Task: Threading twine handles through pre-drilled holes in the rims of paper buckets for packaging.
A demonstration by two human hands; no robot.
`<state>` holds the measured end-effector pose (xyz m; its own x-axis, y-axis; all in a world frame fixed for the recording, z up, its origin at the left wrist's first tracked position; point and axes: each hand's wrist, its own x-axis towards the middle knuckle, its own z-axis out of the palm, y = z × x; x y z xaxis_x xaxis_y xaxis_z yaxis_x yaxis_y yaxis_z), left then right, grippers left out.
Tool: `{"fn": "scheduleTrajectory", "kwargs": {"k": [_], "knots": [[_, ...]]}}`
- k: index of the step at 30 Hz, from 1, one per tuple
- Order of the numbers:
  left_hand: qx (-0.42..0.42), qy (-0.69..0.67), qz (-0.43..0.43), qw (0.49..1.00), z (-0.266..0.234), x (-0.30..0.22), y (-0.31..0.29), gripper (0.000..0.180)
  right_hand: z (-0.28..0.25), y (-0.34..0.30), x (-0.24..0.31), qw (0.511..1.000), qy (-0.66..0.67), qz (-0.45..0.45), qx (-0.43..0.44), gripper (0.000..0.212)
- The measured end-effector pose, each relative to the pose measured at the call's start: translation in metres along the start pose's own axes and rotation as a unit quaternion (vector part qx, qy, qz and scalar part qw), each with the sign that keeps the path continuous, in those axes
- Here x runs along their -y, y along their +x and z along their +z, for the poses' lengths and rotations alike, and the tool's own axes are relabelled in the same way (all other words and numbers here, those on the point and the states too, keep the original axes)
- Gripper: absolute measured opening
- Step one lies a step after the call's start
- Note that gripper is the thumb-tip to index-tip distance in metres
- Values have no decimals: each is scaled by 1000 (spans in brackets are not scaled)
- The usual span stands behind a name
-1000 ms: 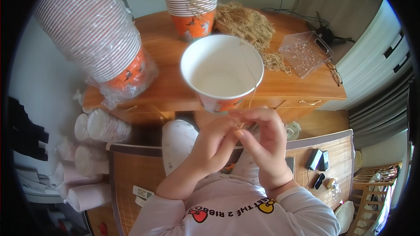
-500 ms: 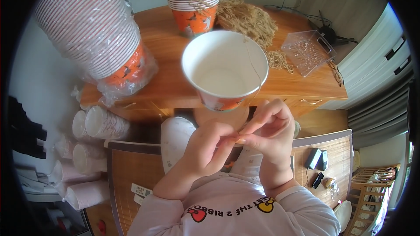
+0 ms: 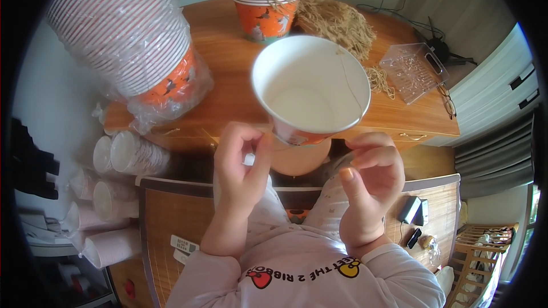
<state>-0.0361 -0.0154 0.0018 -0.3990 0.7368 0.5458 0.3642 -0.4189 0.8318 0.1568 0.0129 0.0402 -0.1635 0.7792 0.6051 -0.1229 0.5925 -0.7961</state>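
A large white-lined paper bucket [image 3: 311, 82] with an orange print stands at the desk's near edge, its mouth tilted toward me. A thin tan string [image 3: 349, 77] hangs from a hole in its inner wall and runs over the right rim. My left hand [image 3: 237, 159] is by the bucket's lower left side, thumb and forefinger pressed together; what they hold, if anything, is too small to make out. Below the right rim, my right hand [image 3: 374, 179] is raised with fingers curled and thumb apart, nothing visible between them.
On the wooden desk [image 3: 228, 68] stand a plastic-wrapped bucket stack [image 3: 134, 40], another stack [image 3: 265, 17] with strings over it, a heap of tan string [image 3: 337, 23], a clear tray [image 3: 411, 71] of small pieces and glasses [image 3: 448, 102]. More wrapped stacks [image 3: 128, 154] lie at left.
My hands, fingertips together in front of the bucket before, have drawn apart, the left moving left and up, the right moving right. The view has shifted slightly.
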Motion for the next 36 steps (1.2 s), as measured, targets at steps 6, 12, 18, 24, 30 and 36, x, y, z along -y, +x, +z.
{"fn": "scheduleTrajectory", "kwargs": {"k": [6,12,18,24,30,36], "knots": [[2,8,12,1000,7,1,6,13,6,3,-1,999,-38,-12,-11,21],[10,16,20,1000,8,1,8,13,12,19,5,984,-148,-101,9,20],[12,11,-10,1000,3,0,6,9,17,32,3,978,-163,-128,28,20],[32,-12,-23,999,0,-1,8,9,20,31,0,984,-141,-106,17,19],[68,-92,-61,992,-1,3,14,7,24,31,-3,988,-122,-97,5,18],[86,-209,-141,964,-3,13,19,7,28,44,2,964,-224,-142,28,18]]}}
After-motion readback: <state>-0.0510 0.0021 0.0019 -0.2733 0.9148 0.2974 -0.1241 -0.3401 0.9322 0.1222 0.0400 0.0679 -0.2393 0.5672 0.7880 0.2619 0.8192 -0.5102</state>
